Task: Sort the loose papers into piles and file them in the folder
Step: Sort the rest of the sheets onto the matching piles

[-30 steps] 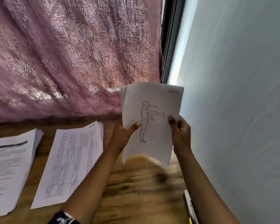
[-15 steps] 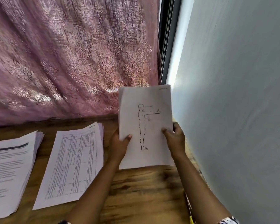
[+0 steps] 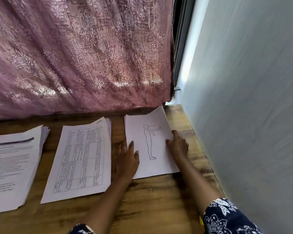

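Three paper piles lie side by side on the wooden table point(image 3: 156, 200). The right pile point(image 3: 152, 166) shows a line drawing of a standing figure with arms stretched out. My left hand point(image 3: 127, 159) rests flat on its left edge, fingers straight. My right hand point(image 3: 178, 146) lies on its right edge, fingers relaxed. A middle pile point(image 3: 81, 159) carries a printed table. At the far left sits a thicker text pile point(image 3: 12, 166) with a dark heading bar. No folder is in view.
A pink patterned curtain point(image 3: 74, 56) hangs along the back of the table. A grey wall point(image 3: 252, 98) runs close along the right side. A dark window frame point(image 3: 179, 39) stands in the corner.
The figure-drawing stack, held upright in both hands before, now lies flat on the table at the right. Both hands have let go their grip and rest on its edges.
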Tool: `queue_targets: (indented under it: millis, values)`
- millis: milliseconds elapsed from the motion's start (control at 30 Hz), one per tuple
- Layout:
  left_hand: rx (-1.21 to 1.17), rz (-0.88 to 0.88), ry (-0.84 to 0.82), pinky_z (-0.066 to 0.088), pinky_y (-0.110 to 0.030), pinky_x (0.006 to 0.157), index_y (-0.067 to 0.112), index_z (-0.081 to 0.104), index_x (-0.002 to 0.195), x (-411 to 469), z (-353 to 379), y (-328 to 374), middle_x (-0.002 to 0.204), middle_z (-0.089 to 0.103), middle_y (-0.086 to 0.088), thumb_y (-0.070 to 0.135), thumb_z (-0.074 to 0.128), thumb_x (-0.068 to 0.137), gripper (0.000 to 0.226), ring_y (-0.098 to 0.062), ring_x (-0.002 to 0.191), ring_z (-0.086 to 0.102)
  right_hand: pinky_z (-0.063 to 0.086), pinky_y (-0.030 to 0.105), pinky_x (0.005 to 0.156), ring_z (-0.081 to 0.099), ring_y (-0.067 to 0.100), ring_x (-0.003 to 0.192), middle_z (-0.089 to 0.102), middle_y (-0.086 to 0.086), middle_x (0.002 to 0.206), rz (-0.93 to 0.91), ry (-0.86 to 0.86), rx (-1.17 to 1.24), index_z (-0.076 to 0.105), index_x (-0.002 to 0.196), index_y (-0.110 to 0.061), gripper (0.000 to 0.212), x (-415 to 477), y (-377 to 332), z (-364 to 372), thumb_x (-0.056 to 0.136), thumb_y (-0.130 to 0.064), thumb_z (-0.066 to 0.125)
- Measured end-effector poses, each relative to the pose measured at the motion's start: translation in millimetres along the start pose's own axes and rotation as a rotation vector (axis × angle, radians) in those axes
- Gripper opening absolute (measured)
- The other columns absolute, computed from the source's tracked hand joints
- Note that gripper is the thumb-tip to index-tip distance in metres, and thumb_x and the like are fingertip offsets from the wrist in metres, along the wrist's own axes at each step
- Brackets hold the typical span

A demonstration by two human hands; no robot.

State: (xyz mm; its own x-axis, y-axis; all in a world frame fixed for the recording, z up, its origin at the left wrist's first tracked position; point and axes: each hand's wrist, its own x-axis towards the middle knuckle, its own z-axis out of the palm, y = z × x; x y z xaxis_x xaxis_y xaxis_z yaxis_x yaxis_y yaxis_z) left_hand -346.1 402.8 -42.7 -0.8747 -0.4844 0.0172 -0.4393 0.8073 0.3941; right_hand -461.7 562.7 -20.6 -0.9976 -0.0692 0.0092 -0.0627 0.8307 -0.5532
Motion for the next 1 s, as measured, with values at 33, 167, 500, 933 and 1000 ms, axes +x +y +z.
queue_targets:
  millis: [33,167,500,933,1000]
  values:
    - [0.013,0.012,0.001,0.017,-0.046,0.116,0.020,0.028,0.151,-2,6,-2,0.157,0.026,-0.015,0.037,0.037,0.102,0.053,-0.033,0.146,0.019,0.040,0.041,0.090,0.051,0.032,0.114,0.057,0.010,0.124,-0.017,0.022,-0.045,0.048,0.132,-0.015,0.045,-2,2,3,0.089,-0.024,0.060]
    - [0.071,0.080,0.045,0.011,-0.042,0.115,0.015,0.030,0.151,-3,16,-7,0.156,0.024,-0.017,0.038,0.030,0.100,0.056,-0.034,0.146,0.021,0.039,0.047,0.090,0.050,0.035,0.118,0.051,0.014,0.135,-0.136,0.089,-0.196,0.048,0.137,-0.014,0.052,-13,9,19,0.088,-0.021,0.063]
    - [0.142,0.057,-0.012,-0.008,-0.037,0.114,0.016,0.008,0.154,11,20,-7,0.161,0.005,-0.010,0.044,0.007,0.095,0.066,-0.026,0.149,0.001,-0.003,0.047,0.117,-0.002,0.016,0.148,-0.001,0.003,0.161,-0.212,-0.199,-0.344,0.003,0.153,-0.013,0.062,6,15,25,0.102,-0.044,0.020]
    - [-0.249,0.223,0.207,0.010,-0.034,0.118,0.019,0.035,0.148,-34,-57,-22,0.156,0.030,-0.003,0.043,0.040,0.098,0.056,-0.020,0.146,0.022,0.012,0.054,0.112,0.038,0.026,0.138,0.046,0.010,0.145,-0.518,0.108,-0.041,0.049,0.137,-0.010,0.048,-42,-15,5,0.098,-0.034,0.037]
    - [-0.168,0.310,0.216,0.022,-0.046,0.117,0.025,0.039,0.146,-68,-68,-69,0.155,0.034,0.001,0.052,0.041,0.096,0.057,-0.020,0.144,0.028,0.015,0.046,0.113,0.041,0.025,0.136,0.049,0.008,0.143,-0.734,-0.008,-0.002,0.054,0.134,-0.012,0.044,-84,-29,11,0.097,-0.030,0.038]
